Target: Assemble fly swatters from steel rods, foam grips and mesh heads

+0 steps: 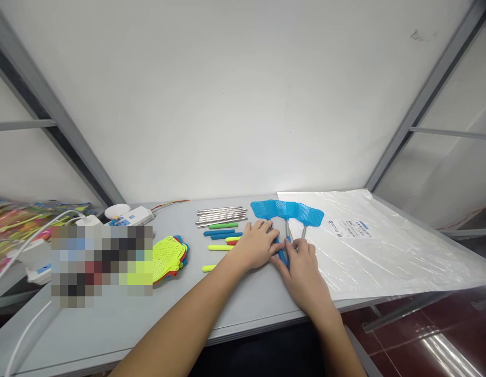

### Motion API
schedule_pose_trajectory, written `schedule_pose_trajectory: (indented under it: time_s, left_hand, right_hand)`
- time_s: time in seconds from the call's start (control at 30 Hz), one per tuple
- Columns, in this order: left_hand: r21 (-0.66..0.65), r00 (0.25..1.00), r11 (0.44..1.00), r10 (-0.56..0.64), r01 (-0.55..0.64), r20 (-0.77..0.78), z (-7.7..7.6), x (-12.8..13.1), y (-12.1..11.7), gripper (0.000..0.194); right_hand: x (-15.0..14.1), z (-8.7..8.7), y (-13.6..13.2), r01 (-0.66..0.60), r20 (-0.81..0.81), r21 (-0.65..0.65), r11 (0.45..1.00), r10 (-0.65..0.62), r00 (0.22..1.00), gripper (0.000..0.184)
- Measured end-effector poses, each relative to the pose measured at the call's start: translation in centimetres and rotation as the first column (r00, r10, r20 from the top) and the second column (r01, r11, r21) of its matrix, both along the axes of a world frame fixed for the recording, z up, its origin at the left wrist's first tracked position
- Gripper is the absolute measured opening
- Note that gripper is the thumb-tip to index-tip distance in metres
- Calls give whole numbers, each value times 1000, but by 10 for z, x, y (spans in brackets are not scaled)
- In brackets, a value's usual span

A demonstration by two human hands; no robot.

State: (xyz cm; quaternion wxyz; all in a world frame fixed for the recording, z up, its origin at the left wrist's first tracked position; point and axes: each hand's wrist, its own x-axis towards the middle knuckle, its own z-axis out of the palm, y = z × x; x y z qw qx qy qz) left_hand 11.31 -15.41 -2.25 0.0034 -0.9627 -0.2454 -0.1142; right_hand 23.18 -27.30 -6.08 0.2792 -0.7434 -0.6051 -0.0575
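Three blue fly swatters lie side by side in front of me, their mesh heads [287, 208] fanned out toward the wall and partly overlapping the white bag. Metal rods [287, 228] run from the heads down to blue handles [283, 255]. My left hand [254, 245] is closed over the left-hand swatter, its fingers wrapped about the rod and handle. From the right, my right hand [304, 269] grips the swatters' handles, thumb and fingers pressed in. The hands nearly touch, and they hide much of the handles.
Left of my hands lie loose yellow handles [220, 247], blue handles [219, 232], a green handle [223, 226] and metal rods [221, 215]. Yellow swatter heads [164, 259] are stacked farther left, near a power strip [135, 217]. A white plastic bag [384, 262] covers the right side.
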Motion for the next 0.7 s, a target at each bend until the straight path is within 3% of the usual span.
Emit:
schedule_pose_trajectory:
  time_s: [0.17,0.33,0.5,0.6,0.7]
  left_hand:
    - [24,1000,1000,17,-17,13,-3,2,-1,34]
    - [40,1000,999,12,-13,25,11,-12,-5,34]
    - [33,998,998,54,-55,42,22,-74,-31,32]
    - [6,983,985,171,-172,65,15,-114,-49,23]
    - [-6,963,966,257,-258,75,6,-133,-59,15]
  right_hand:
    - [0,1,0,-2,-21,4,1000,2,1000,52]
    - [2,1,-1,-17,-25,18,1000,17,1000,57]
    - [2,2,-4,-24,-13,68,997,25,1000,50]
    - [-4,7,-7,-30,-14,107,994,32,999,45]
    - [-13,19,-7,-96,-31,118,988,100,994,44]
